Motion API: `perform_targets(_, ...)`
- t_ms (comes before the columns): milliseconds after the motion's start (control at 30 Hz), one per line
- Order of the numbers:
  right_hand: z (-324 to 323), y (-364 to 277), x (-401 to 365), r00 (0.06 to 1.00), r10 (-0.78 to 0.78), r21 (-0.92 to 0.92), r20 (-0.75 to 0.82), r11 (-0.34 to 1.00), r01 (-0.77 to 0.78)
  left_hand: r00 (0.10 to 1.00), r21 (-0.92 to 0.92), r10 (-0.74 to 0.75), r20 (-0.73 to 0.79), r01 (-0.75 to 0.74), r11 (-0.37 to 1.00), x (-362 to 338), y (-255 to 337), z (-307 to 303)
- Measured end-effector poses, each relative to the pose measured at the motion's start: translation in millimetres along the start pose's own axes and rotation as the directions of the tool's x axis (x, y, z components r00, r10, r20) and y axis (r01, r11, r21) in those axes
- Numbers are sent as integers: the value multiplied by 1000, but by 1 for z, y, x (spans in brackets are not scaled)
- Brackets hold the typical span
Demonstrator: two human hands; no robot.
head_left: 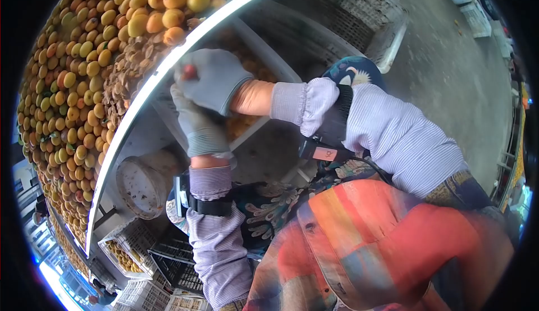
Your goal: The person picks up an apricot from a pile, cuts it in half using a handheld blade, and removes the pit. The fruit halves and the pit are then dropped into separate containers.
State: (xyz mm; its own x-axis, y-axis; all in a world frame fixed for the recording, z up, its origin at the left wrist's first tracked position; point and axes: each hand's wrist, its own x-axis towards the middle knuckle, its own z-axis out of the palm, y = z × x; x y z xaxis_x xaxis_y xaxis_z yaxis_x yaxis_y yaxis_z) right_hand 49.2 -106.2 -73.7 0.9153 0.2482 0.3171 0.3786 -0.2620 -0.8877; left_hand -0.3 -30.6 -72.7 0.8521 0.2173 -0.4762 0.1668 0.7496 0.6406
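Observation:
Both of my hands wear pale grey knitted gloves and meet at the rim of a table heaped with apricots (84, 86). My right hand (213, 78) is curled, with a small reddish apricot (189, 72) showing at its fingers. Just under it, my left hand (193, 120) has its fingers closed and pressed up against the right. Motion blurs the fingertips, and what the left hand grips is hidden. Close by on the table lies a pile of brown apricot pits (135, 67). Below my hands a white crate (264, 47) contains orange fruit halves.
The table's white curved rim (126, 109) runs just beyond my hands. A whitish bucket (143, 187) stands under it at left. Crates, one holding yellow fruit (123, 255), and a black crate (177, 260) sit at lower left. Another white crate (387, 36) rests on the concrete floor (443, 58).

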Motion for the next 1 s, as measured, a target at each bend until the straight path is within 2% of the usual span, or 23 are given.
perform_targets(100,-2,4,0,997,-74,-81,38,994,76,998,28,-64,23,64,998,-13,5,-11)
perform_targets(133,-6,1,3,996,-80,-83,33,993,83,980,286,42,193,-97,953,3,3,-51)
perform_targets(167,-12,-5,6,986,134,131,104,980,-147,978,289,40,205,-99,952,-3,4,-49)
perform_targets(200,-18,-7,7,922,323,320,212,869,-377,903,724,293,313,-427,542,-9,5,-45)
perform_targets(233,-24,-7,9,925,325,322,198,869,-375,742,838,408,531,-532,-123,-13,6,-42)
perform_targets(267,-27,-6,11,910,345,476,230,776,-414,678,790,431,595,-592,-160,-16,8,-33)
perform_targets(300,-29,-5,13,896,352,612,271,655,-443,675,788,431,599,-594,-166,-22,11,-25)
perform_targets(333,-30,-3,13,901,330,674,282,601,-430,902,729,358,241,-412,547,-29,15,-16)
perform_targets(367,-33,-6,15,905,317,678,283,601,-422,1000,265,20,2,-20,964,-33,19,-7)
perform_targets(400,-38,-10,15,901,337,705,274,566,-426,869,-13,-82,488,101,995,-7,17,-36)
perform_targets(433,-42,-13,16,894,359,731,268,529,-432,870,-11,-72,488,89,996,-8,21,-29)
perform_targets(467,-46,-6,18,905,331,660,267,621,-422,946,61,-37,323,18,998,-12,22,-21)
perform_targets(500,-51,-5,17,906,327,663,269,619,-421,989,143,13,149,-35,989,-18,22,-9)
perform_targets(533,-55,-5,17,894,326,522,309,727,-445,998,144,55,15,-57,988,-29,23,8)
perform_targets(567,-57,-4,17,878,331,366,346,814,-451,998,145,55,13,-56,988,-24,25,3)
perform_targets(633,-54,-2,16,906,269,320,326,871,-374,973,117,26,227,-53,992,-15,32,-6)
perform_targets(700,-62,-9,16,951,212,84,223,968,-236,990,137,-1,144,-19,990,-18,30,-1)
perform_targets(733,-76,-30,16,935,274,355,224,871,-340,998,150,-24,61,14,989,-20,27,4)
perform_targets(767,-77,-31,20,933,275,353,232,870,-344,998,145,-23,55,14,989,-18,22,2)
perform_targets(833,-80,-27,28,896,315,772,313,465,-433,996,130,3,91,-15,991,-14,12,5)
perform_targets(900,-82,-32,33,915,292,824,278,417,-384,984,75,25,175,-39,996,-22,6,9)
perform_targets(967,-84,-40,36,933,283,868,223,379,-322,978,233,76,195,-121,965,-26,1,16)
perform_targets(1000,-85,-43,37,918,305,862,253,361,-357,973,309,102,208,-164,937,-28,-1,19)
